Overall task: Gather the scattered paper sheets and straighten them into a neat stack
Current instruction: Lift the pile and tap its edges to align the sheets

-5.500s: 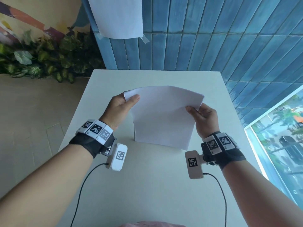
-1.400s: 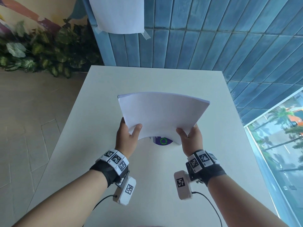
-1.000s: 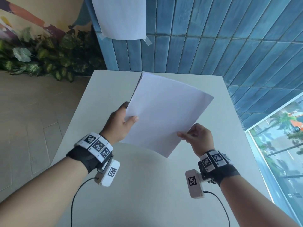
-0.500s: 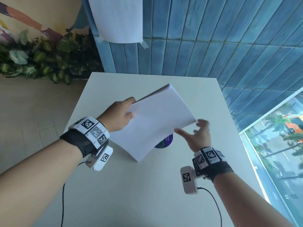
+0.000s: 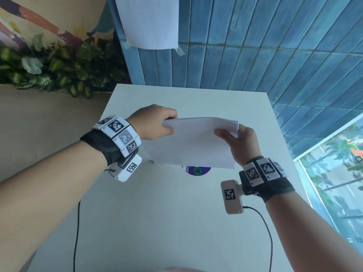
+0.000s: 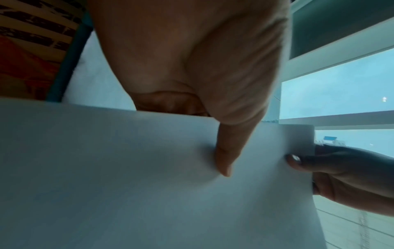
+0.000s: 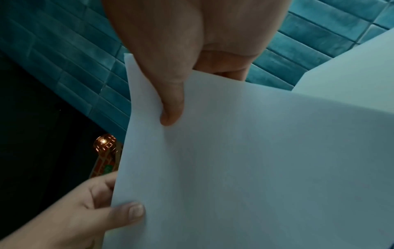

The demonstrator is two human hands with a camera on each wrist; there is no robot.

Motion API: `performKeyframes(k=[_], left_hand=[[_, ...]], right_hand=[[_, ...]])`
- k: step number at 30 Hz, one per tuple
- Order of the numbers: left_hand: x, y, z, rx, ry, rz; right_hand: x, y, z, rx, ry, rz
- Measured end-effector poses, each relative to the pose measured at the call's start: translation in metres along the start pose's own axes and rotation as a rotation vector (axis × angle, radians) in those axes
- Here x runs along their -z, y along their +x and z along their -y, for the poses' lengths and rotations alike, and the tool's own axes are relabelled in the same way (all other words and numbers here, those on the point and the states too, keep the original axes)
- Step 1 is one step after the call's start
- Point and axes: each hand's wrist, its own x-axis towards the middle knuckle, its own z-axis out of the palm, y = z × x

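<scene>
A stack of white paper sheets (image 5: 193, 143) stands upright on its long lower edge over the white table (image 5: 157, 213), facing me. My left hand (image 5: 157, 124) pinches its upper left corner, thumb in front and fingers behind. My right hand (image 5: 235, 140) grips the right edge the same way. In the left wrist view the paper stack (image 6: 127, 176) fills the frame under my left thumb (image 6: 226, 156), with the right hand (image 6: 341, 176) at the far edge. In the right wrist view my right thumb (image 7: 172, 104) presses the paper stack (image 7: 245, 160), and the left hand (image 7: 85, 210) holds the far side.
A round purple sticker with a green mark (image 5: 198, 170) lies on the table just below the stack. A white sheet (image 5: 149, 20) is taped to the blue tiled wall behind. Green plants (image 5: 53, 69) line the floor at left. A window (image 5: 337, 173) is on the right.
The stack, tilted and held by the left hand alone half a second ago, now stands upright in landscape. My right hand, then open beside it, now grips its right edge.
</scene>
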Motion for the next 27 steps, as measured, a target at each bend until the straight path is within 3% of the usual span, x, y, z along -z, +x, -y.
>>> performKeyframes(k=[6, 17, 19, 23, 27], left_hand=[[-0.001, -0.016, 0.04, 0.102, -0.279, -0.001], [-0.058, -0.015, 0.041, 0.401, -1.329, -0.435], [-0.063, -0.01, 0.041, 0.418, -1.39, -0.427], [-0.069, -0.007, 0.039, 0.382, -1.331, -0.23], [-0.077, -0.006, 0.038, 0.36, -1.195, -0.334]], right_hand=[[0.018, -0.003, -0.018, -0.021, 0.035, -0.054], [0.015, -0.006, -0.031, -0.049, 0.079, -0.091], [0.016, -0.005, -0.035, -0.072, 0.097, -0.126], [0.021, -0.003, -0.037, -0.091, 0.112, -0.153], [0.02, -0.004, -0.038, -0.087, 0.138, -0.175]])
